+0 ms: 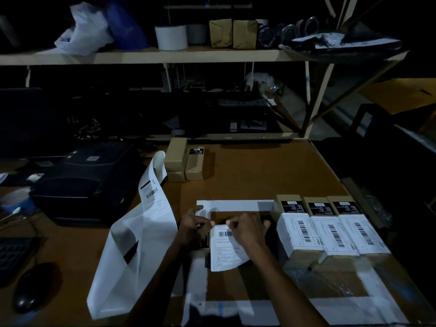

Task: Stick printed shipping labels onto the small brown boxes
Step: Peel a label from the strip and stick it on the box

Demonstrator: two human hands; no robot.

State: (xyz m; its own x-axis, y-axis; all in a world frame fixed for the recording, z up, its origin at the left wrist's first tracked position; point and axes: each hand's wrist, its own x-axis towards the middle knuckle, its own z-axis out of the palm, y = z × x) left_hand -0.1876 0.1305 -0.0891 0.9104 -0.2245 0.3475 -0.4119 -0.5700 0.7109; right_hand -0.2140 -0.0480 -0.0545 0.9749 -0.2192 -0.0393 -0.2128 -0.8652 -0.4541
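Note:
A printed shipping label lies over a small box at the table's middle front; the box is mostly hidden under it and my hands. My left hand pinches the label's upper left corner. My right hand pinches its upper right corner. Three labelled brown boxes stand side by side just right of my hands. Unlabelled brown boxes sit stacked at the back of the table. A long strip of label backing with printed labels hangs out of the black printer.
A white tape outline marks a rectangle on the brown table. A mouse and keyboard lie at the front left. Shelves behind hold bags, rolls and parcels. The table's right edge drops into darkness.

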